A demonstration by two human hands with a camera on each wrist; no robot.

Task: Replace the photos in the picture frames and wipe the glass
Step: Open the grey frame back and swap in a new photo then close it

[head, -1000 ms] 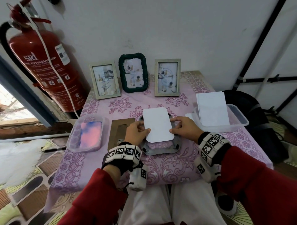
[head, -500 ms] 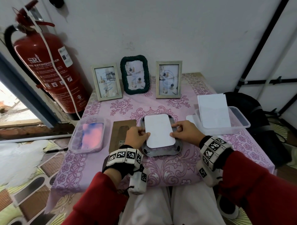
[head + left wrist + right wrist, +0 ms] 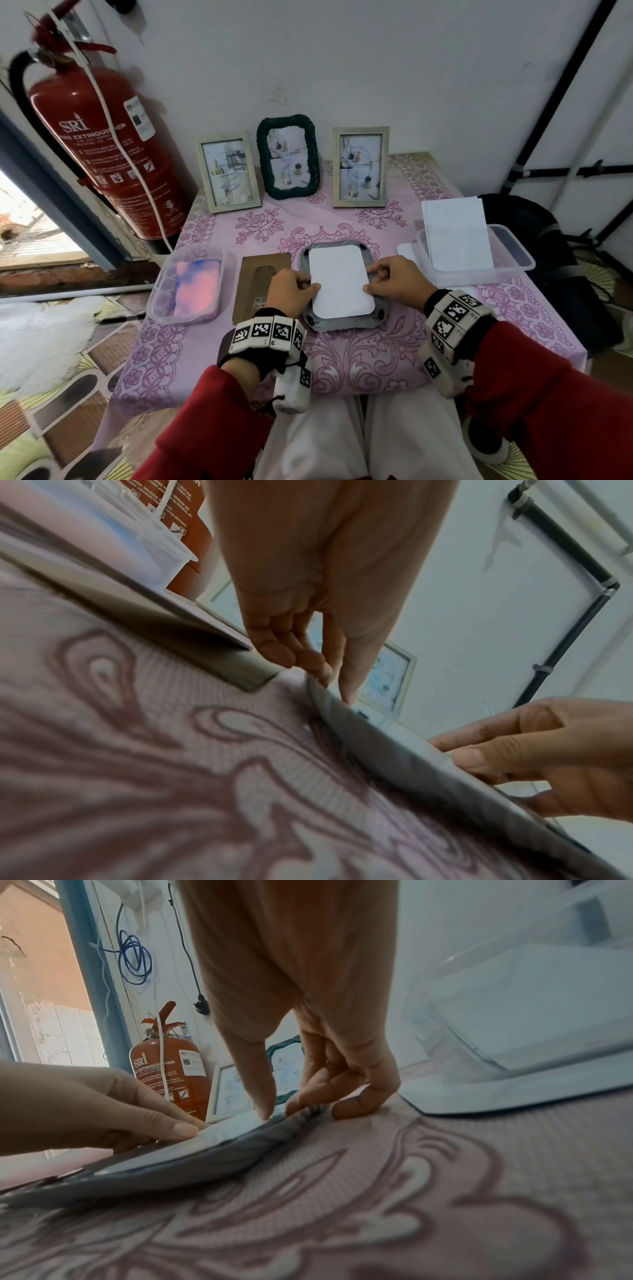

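Observation:
A grey picture frame lies face down on the pink tablecloth in front of me. A white photo lies back-up in its opening. My left hand pinches the photo's left edge, thumb on top and fingers curled at the frame's rim. My right hand pinches the right edge the same way. The frame's brown backing board lies flat just left of my left hand. Three filled frames stand along the back wall: a pale one, a dark green one and another pale one.
A clear tub with a pink and blue cloth sits at the left of the table. A clear tub with white photo sheets sits at the right. A red fire extinguisher stands by the table's back left corner. A dark bag is beyond the right edge.
The photo has come down from the frame's far end and now lies squarely in the opening. Both hands have stayed on its side edges.

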